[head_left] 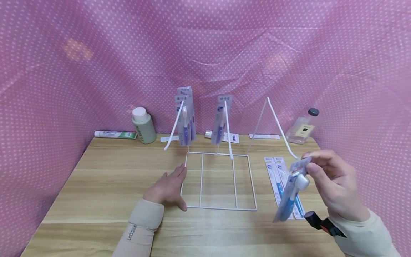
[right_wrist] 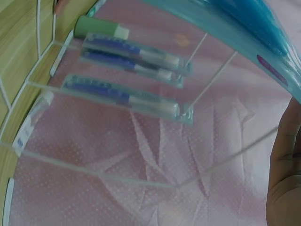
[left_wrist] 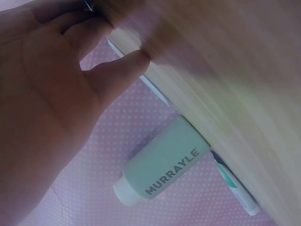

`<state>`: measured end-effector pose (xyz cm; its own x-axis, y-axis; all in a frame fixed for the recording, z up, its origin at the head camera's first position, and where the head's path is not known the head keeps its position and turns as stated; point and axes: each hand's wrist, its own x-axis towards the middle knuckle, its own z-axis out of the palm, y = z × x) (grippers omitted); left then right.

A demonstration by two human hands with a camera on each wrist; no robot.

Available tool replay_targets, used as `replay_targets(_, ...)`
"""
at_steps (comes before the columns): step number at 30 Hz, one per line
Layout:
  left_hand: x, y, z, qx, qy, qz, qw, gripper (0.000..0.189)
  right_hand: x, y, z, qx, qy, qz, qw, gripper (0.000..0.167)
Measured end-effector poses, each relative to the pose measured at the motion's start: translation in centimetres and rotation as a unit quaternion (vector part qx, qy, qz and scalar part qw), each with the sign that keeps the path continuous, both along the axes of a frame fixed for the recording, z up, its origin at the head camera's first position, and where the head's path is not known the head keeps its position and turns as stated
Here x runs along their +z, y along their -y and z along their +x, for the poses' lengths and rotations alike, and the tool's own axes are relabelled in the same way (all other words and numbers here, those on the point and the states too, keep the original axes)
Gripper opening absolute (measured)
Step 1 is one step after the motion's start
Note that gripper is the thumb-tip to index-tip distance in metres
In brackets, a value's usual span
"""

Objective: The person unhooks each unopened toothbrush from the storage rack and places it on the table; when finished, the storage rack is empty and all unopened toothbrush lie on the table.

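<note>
Right hand (head_left: 337, 185) pinches blister-packed blue toothbrush (head_left: 290, 200) by top end; pack hangs tilted above counter (head_left: 96, 200), beside tip of right-hand hook (head_left: 279, 125). Left hand (head_left: 167, 187) spread, at left edge of white wire rack (head_left: 201, 180). Off-centre push against hook could skew rack; loose pinch could drop pack.

There are six packaged toothbrushes (head_left: 288, 207), two bottles (head_left: 146, 129), two tubes (head_left: 110, 134) — one rack (head_left: 221, 208).

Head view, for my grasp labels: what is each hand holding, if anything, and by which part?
The right hand pinches a packaged blue-handled toothbrush by its pack's top, at the brush-head end. The left hand grips nothing, resting at the rack's base.
</note>
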<state>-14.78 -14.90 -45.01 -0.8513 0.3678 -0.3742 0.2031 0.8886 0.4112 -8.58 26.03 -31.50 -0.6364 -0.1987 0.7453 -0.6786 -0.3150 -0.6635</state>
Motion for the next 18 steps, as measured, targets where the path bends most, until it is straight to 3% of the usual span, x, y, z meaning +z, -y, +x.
replay_targets(4, 0.0, 0.0, -0.1, 0.000, 0.001, -0.005, 1.0000, 0.144, 0.4, -2.0, -0.5, -0.071, 0.032, 0.040, 0.9961, 0.028)
replay_targets(6, 0.0, 0.0, -0.1, -0.001, -0.001, -0.005, 1.0000, 0.144, 0.5, -3.6, -1.1, -0.135, 0.078, 0.083, 0.9843, 0.030)
replay_targets(8, -0.1, 0.1, -0.1, -0.001, -0.002, -0.004, 1.0000, 0.145, 0.4, -5.4, -2.0, -0.171, 0.143, 0.116, 0.9679, 0.028)
replay_targets(10, -0.1, 0.1, -0.1, -0.002, -0.003, -0.004, 1.0000, 0.145, 0.0, -7.3, -3.3, -0.204, 0.202, 0.167, 0.9431, 0.024)
replay_targets(14, -0.1, 0.2, -0.1, -0.001, -0.003, -0.001, 1.0000, 0.145, -1.3, -11.1, -6.3, -0.259, 0.292, 0.293, 0.8727, 0.016)
replay_targets(16, -0.2, 0.2, 0.0, -0.001, -0.004, -0.002, 1.0000, 0.145, -2.2, -12.5, -7.7, -0.264, 0.326, 0.341, 0.8413, 0.016)
replay_targets(18, -0.2, 0.1, 0.0, -0.001, -0.006, -0.005, 1.0000, 0.145, -3.4, -13.6, -9.0, -0.251, 0.353, 0.363, 0.8250, 0.027)
